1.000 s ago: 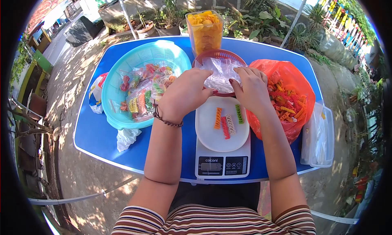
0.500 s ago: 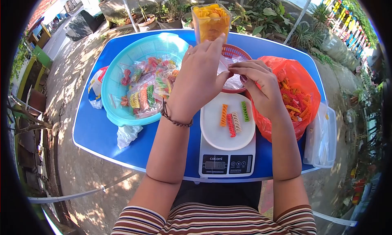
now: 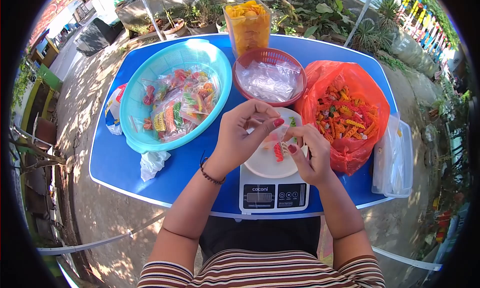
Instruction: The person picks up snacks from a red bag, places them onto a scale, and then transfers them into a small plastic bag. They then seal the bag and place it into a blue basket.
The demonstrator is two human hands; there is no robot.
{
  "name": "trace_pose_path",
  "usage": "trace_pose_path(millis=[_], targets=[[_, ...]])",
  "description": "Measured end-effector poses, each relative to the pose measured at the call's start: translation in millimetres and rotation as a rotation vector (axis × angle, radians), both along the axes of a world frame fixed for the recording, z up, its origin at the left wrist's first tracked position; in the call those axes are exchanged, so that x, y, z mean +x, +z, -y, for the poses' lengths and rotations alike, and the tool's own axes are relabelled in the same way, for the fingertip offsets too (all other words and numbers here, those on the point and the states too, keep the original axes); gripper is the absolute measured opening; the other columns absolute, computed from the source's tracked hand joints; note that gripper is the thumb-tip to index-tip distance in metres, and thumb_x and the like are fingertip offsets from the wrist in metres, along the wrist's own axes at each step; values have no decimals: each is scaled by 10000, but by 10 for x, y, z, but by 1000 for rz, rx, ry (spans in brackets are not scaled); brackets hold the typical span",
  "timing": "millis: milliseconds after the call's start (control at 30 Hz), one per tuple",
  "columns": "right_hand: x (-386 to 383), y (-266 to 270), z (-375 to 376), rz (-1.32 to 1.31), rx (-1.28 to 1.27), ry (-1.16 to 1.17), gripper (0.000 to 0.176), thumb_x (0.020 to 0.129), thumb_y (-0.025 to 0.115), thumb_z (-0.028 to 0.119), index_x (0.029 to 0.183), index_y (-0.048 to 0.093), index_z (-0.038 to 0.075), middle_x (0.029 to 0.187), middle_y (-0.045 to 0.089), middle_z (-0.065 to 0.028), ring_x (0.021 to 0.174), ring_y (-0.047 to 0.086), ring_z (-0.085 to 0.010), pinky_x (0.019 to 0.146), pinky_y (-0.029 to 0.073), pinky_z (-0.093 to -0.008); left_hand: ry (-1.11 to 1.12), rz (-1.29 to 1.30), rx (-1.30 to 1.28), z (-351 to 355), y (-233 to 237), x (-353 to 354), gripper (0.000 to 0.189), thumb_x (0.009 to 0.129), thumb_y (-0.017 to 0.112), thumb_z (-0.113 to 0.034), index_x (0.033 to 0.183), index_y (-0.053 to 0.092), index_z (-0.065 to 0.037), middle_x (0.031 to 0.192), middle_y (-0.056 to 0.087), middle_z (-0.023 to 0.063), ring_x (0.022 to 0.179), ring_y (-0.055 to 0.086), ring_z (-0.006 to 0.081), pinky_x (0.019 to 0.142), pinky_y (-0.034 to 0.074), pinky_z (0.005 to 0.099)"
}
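Note:
Above the white plate (image 3: 270, 170) of the kitchen scale (image 3: 275, 198), both hands pinch a small clear plastic bag (image 3: 276, 136). My left hand (image 3: 245, 133) grips its left side between thumb and fingers. On the other side, my right hand (image 3: 312, 153) has its thumb and fingertips closed on the bag's edge. Under the bag lie a red spiral snack piece (image 3: 278, 152), a pale one (image 3: 285, 147) and a green one (image 3: 292, 122), partly covered by the hands and bag. A red-brown basket (image 3: 270, 100) holding more clear bags (image 3: 267, 80) stands just beyond the plate.
At left, a turquoise basin (image 3: 135, 120) contains filled snack bags (image 3: 172, 108). A red plastic bag (image 3: 367, 143) of loose colourful snacks is at right, beside a clear lidded container (image 3: 395, 163). A tub of yellow chips (image 3: 248, 30) stands behind. Crumpled plastic (image 3: 152, 164) lies near the basin.
Both hands have come back from over the red-brown basket to above the scale plate. A small clear bag now shows between them, and the basket of bags is uncovered.

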State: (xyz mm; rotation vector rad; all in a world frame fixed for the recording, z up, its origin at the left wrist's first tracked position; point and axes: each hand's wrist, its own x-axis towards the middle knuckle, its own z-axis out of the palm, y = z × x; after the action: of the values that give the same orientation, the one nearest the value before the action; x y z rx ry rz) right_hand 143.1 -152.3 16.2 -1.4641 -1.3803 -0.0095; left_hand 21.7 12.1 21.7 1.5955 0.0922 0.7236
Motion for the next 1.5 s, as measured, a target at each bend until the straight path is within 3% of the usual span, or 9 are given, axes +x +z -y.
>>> trace_pose_path(millis=[100, 233, 367, 633, 1000, 1133, 1233, 1433, 1500], targets=[[-3, -69, -11, 223, -13, -8, 140, 828, 744, 36, 959, 707, 9, 766, 668, -77, 681, 587, -240, 626, 439, -337, -59, -2, -72, 72, -150, -39, 171, 947, 713, -19, 1098, 646, 22, 1091, 713, 104, 1023, 696, 137, 882, 576, 266], [-49, -90, 36, 54, -15, -16, 123, 794, 761, 20, 903, 704, 31, 717, 648, -69, 655, 576, -245, 646, 436, -351, -191, 59, -441, 184, -100, -56, 291, 946, 727, -58, 1213, 657, 33, 1124, 713, 90, 984, 697, 126, 887, 579, 291], [50, -151, 40, 144, -44, -31, 142, 814, 754, 81, 938, 710, 26, 747, 649, -77, 681, 575, -261, 681, 451, -370, -242, -22, -302, 54, -257, -73, 290, 1011, 636, -74, 1276, 649, 44, 1162, 728, 144, 1045, 705, 164, 918, 583, 315], [-84, -20, -3, 435, -247, -192, 305, 811, 765, 164, 1080, 710, 32, 1047, 659, -89, 884, 595, -290, 811, 498, -392, 131, 94, -175, 75, -154, -94, 241, 995, 668, -94, 1180, 684, 60, 1046, 762, 172, 955, 739, 189, 836, 597, 299], [-42, -169, 16, 256, -160, -136, 278, 776, 719, -12, 1052, 701, 11, 918, 702, -129, 826, 667, -300, 752, 552, -400, 179, 60, -88, 161, -165, -79, 204, 985, 681, -74, 1128, 687, 72, 1051, 761, 161, 967, 737, 180, 839, 585, 280], [-33, -138, 36, 260, -205, -140, 280, 770, 699, -36, 1045, 701, 12, 892, 702, -127, 786, 670, -300, 733, 559, -392, 263, 35, 283, 160, -187, -79, 171, 997, 639, -34, 1125, 685, 69, 1043, 775, 155, 971, 743, 170, 874, 572, 285], [-14, -127, 10, 317, -154, -135, 320, 757, 695, -86, 1072, 696, -24, 868, 693, -143, 742, 681, -277, 693, 563, -345, 370, 99, 381, 214, -226, -38, 210, 898, 723, 3, 1100, 755, -47, 985, 778, 123, 802, 759, 189, 719, 572, 274], [-74, -122, 17, -116, 67, -227, 444, 780, 653, -132, 1209, 649, -19, 931, 656, -132, 837, 703, -208, 747, 577, -312, 352, 19, 502, 249, -196, -128, 223, 828, 833, -53, 1037, 757, -41, 944, 791, 75, 823, 758, 128, 735, 572, 246], [-54, -179, 62, -171, 199, -155, 418, 843, 613, -142, 1247, 573, -39, 1081, 583, -168, 884, 696, -211, 810, 582, -310, 334, 52, 516, 255, -199, -118, 250, 790, 864, -67, 1019, 764, -60, 925, 789, 72, 793, 758, 139, 705, 568, 249]])
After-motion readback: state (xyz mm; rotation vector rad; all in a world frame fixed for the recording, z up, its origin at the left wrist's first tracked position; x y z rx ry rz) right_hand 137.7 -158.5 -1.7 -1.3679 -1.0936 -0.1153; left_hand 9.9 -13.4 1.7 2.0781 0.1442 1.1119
